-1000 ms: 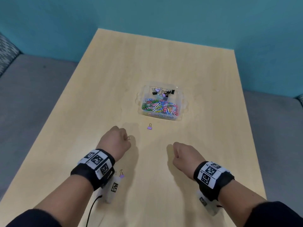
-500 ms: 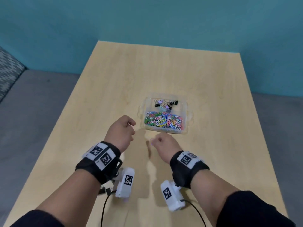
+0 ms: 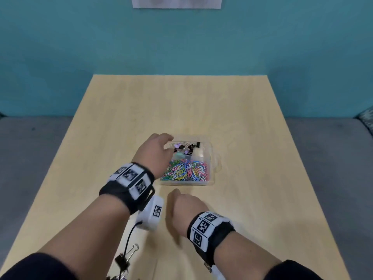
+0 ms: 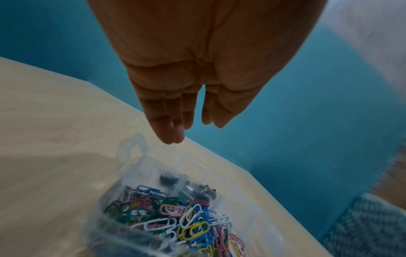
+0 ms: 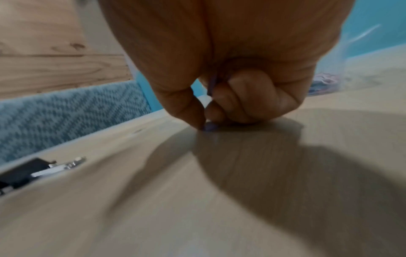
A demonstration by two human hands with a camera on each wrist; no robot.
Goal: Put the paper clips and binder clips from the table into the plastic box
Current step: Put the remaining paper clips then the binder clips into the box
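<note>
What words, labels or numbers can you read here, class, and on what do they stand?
None can be read.
Left wristband: black-and-white square code markers, no letters.
Right wristband: the same markers, plus tiny blurred marks beside them, unreadable.
Box and clips: no print visible.

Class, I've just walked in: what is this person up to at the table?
They are sorting clips into a clear plastic box. The left hand, fingers straight and empty, hangs over the box's binder-clip compartment. The right hand is down on the table, pinching a small purple clip. The paper clips fill the near compartment. A black binder clip waits by the near edge.
</note>
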